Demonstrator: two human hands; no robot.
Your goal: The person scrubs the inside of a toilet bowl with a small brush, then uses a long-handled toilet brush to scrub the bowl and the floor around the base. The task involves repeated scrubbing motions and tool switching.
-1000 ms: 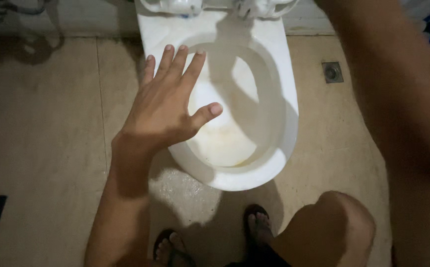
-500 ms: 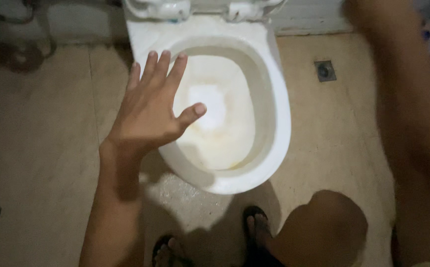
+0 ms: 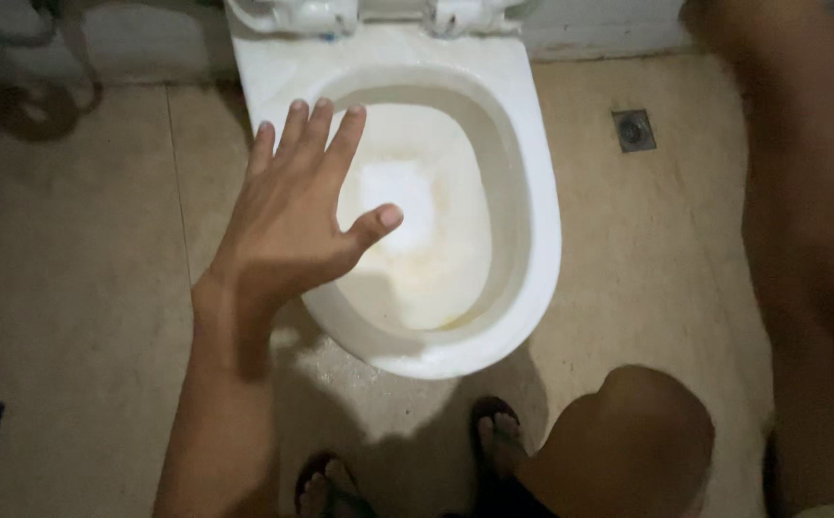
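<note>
- Head view: the left hand [image 3: 287,225] hovers flat and spread, fingers apart and holding nothing, over the left rim of the toilet [image 3: 532,240].
- The right arm [image 3: 801,192] stretches up along the right edge of the frame; its hand is out of view, so I cannot tell whether it is open or gripping.
- The toilet stands against the far wall, seat lifted, bowl pale and stained yellowish toward its near end.
- By my reading the work is at an early stage, the bowl being approached and nothing yet picked up; a next move would call for a tool or cleaner, and none shows.
- The floor [image 3: 81,288] is beige tile, wet and speckled by the near edge of the toilet, with a drain [image 3: 634,129] at the far right.
- Feet in sandals [image 3: 499,436] stand at the near edge.
</note>
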